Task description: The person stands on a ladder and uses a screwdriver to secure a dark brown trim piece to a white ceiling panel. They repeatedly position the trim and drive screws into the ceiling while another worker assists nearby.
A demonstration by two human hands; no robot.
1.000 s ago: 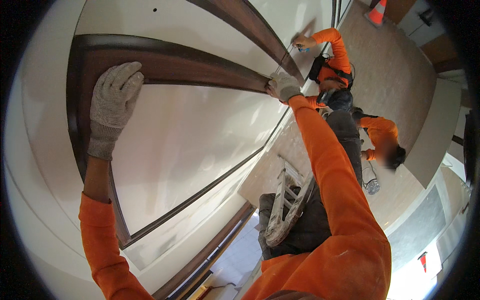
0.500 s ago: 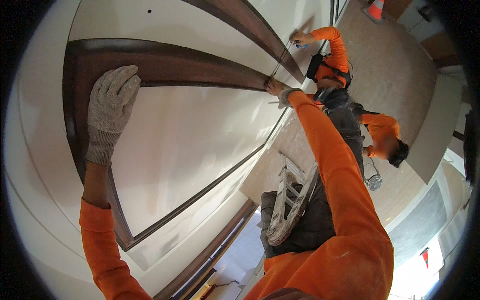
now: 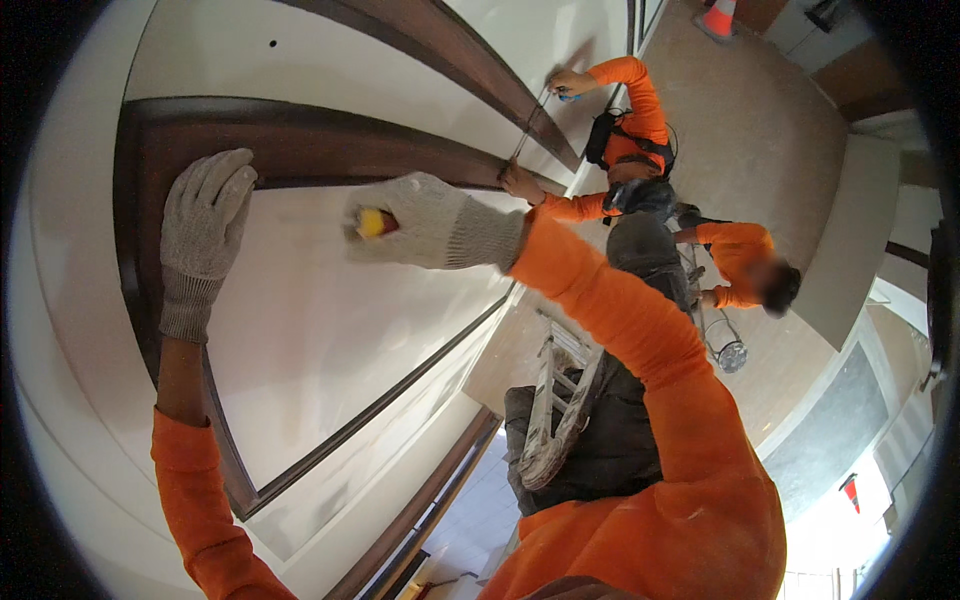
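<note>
My left hand point(image 3: 205, 215), in a grey knit glove, rests with fingers outstretched on the corner of a dark brown wooden trim frame point(image 3: 300, 140) on a white wall panel point(image 3: 290, 290). My right hand point(image 3: 425, 220), also gloved, is closed around a tool with a yellow and dark red handle end point(image 3: 375, 222), held in front of the panel just below the trim. Motion blurs its fingers, and the rest of the tool is hidden. Beyond it, a co-worker's bare hand point(image 3: 521, 184) touches the trim's far end. That person's other hand point(image 3: 570, 83) holds something blue beside a second dark trim piece point(image 3: 455, 70).
A paint-spattered metal stepladder point(image 3: 545, 420) is below me, beside my dark trousers. One co-worker in orange point(image 3: 640, 120) stands along the wall; another point(image 3: 735, 260) is farther right near a bucket point(image 3: 732, 356). A traffic cone point(image 3: 718, 20) stands on the floor.
My right hand has come back left from the trim's far end towards my left hand, bringing the yellow-ended tool into sight. My left hand stays on the trim corner.
</note>
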